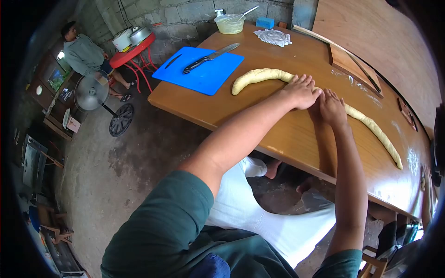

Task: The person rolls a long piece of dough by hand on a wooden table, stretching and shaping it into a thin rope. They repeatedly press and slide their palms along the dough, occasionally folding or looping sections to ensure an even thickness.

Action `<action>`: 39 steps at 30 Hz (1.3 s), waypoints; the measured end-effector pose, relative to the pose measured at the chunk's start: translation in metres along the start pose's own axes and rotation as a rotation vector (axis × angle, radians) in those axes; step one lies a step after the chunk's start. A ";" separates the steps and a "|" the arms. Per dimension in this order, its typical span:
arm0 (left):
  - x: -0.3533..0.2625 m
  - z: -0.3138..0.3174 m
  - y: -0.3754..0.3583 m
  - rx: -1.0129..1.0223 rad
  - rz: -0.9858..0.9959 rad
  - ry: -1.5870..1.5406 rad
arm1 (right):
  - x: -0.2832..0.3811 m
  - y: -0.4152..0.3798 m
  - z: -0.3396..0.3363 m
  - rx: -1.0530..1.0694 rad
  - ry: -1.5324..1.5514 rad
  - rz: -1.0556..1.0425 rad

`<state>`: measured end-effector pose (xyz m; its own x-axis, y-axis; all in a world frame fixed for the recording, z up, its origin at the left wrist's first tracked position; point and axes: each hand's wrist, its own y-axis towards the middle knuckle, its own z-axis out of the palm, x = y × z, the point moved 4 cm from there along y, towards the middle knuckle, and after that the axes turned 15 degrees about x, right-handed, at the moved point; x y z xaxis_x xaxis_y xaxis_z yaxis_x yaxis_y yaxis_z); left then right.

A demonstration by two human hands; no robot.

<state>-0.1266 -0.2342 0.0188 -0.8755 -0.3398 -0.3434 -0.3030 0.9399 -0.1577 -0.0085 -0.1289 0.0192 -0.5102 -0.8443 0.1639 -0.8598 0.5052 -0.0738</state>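
Observation:
A long rope of pale yellow dough (376,130) curves across the brown wooden table (278,134). My left hand (302,91) lies flat over the dough's middle, fingers stretched out. Close beside it, my right hand (333,107) also rests on the dough with its fingers extended. The part of the rope beneath both palms is hidden. Its thicker end bends away to the left, while the thinner end runs down to the right. Left of the dough, a black-handled knife (211,58) lies on a blue cutting board (213,81).
At the back are a plastic bowl (229,26) with a utensil, a blue block (265,23) and a crumpled white cloth or wrapper (273,38). A wooden board (352,69) lies at the far right. Another person's hand (425,175) is at the right edge. A fan (92,91) stands left.

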 end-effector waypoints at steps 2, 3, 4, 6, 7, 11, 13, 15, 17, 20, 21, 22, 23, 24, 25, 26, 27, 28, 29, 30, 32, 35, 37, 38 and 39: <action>0.011 -0.008 0.030 0.016 -0.033 0.010 | -0.012 0.029 -0.003 0.128 0.012 0.069; 0.016 -0.011 0.046 0.023 -0.064 0.024 | -0.016 0.041 -0.002 0.141 0.012 0.078; 0.020 -0.014 0.058 0.017 -0.090 0.002 | -0.018 0.052 -0.001 0.110 -0.008 0.102; 0.022 -0.020 0.077 0.050 -0.155 0.017 | -0.027 0.077 -0.002 0.101 -0.022 0.134; 0.024 -0.026 0.086 0.061 -0.166 -0.004 | -0.033 0.092 -0.007 0.102 -0.035 0.151; 0.044 -0.037 0.140 0.071 -0.207 0.043 | -0.054 0.147 -0.006 0.055 -0.005 0.157; 0.054 -0.042 0.160 -0.016 -0.212 0.018 | -0.056 0.167 -0.012 -0.017 -0.014 0.139; 0.066 -0.047 0.186 -0.114 -0.197 -0.022 | -0.056 0.178 -0.030 -0.161 -0.024 0.133; 0.078 -0.050 0.211 -0.215 -0.186 -0.062 | -0.063 0.187 -0.032 -0.356 -0.019 0.068; 0.081 -0.062 0.223 -0.412 -0.100 -0.056 | -0.069 0.203 -0.037 -0.294 0.097 0.088; 0.077 -0.066 0.219 -0.418 -0.100 -0.050 | -0.070 0.205 -0.039 -0.301 0.100 0.084; 0.073 -0.065 0.215 -0.313 -0.130 -0.012 | -0.071 0.206 -0.038 -0.246 0.129 0.093; 0.070 -0.063 0.207 -0.208 -0.166 0.025 | -0.068 0.205 -0.036 -0.188 0.159 0.097; 0.069 -0.056 0.201 -0.233 -0.210 0.060 | -0.065 0.200 -0.035 -0.191 0.164 0.079; 0.070 -0.048 0.198 -0.237 -0.227 0.097 | -0.062 0.194 -0.032 -0.147 0.124 0.066; 0.068 -0.044 0.190 -0.196 -0.237 0.102 | -0.059 0.187 -0.031 -0.107 0.080 0.053; 0.062 -0.041 0.180 -0.156 -0.245 0.107 | -0.056 0.179 -0.031 -0.121 0.078 0.033; 0.056 -0.040 0.165 -0.125 -0.274 0.100 | -0.054 0.172 -0.028 -0.054 0.054 0.018; 0.048 -0.038 0.150 -0.091 -0.300 0.092 | -0.052 0.165 -0.022 0.015 0.029 0.007; 0.041 -0.037 0.135 -0.057 -0.320 0.095 | -0.049 0.156 -0.019 0.001 0.024 -0.002; 0.036 -0.021 0.117 -0.115 -0.303 0.147 | -0.046 0.133 -0.009 -0.016 -0.034 0.001; 0.026 0.001 0.083 -0.172 -0.208 0.172 | -0.038 0.090 -0.002 -0.011 0.021 0.001; 0.012 0.007 0.045 -0.176 -0.127 0.186 | -0.031 0.052 0.002 -0.073 0.056 -0.027; 0.003 0.009 0.023 -0.184 -0.070 0.199 | -0.025 0.034 0.003 -0.114 0.011 -0.089; -0.005 0.011 0.003 -0.195 -0.012 0.212 | -0.023 0.016 0.003 -0.156 -0.036 -0.151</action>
<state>-0.1186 -0.2300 0.0104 -0.9245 -0.3554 -0.1378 -0.3623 0.9316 0.0278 -0.0108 -0.1017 0.0117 -0.3784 -0.9171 0.1257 -0.9145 0.3914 0.1027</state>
